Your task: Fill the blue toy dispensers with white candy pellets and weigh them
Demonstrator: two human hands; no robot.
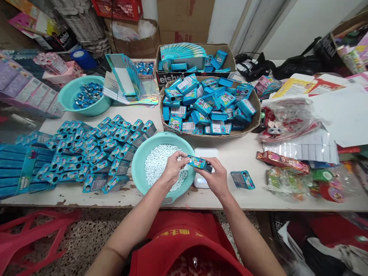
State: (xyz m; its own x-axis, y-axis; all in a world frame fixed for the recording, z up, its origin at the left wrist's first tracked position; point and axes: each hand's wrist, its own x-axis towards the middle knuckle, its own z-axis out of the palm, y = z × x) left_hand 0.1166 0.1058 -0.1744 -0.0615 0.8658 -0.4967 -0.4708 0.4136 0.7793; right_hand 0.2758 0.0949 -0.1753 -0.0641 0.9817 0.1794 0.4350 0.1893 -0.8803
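A small blue candy box (198, 162) lies between my two hands, tilted on its side. My right hand (216, 177) is wrapped around its right part. The fingers of my left hand (174, 168) pinch at its left end, over a turquoise basin (138, 172). Inside the basin lie many small white candies (156, 163). A white scale-like device (211, 153) is partly hidden under my right hand. To the right, another blue box (243, 179) lies on the table.
Rows of blue boxes with round holes (97, 157) stand on the left. Behind the basin, a cardboard tray (212, 133) is heaped with printed boxes. A second turquoise basin (94, 111) holds blue, shiny pieces. Plastic-bagged items (287, 184) lie at right; a red stool (37, 234) stands lower left.
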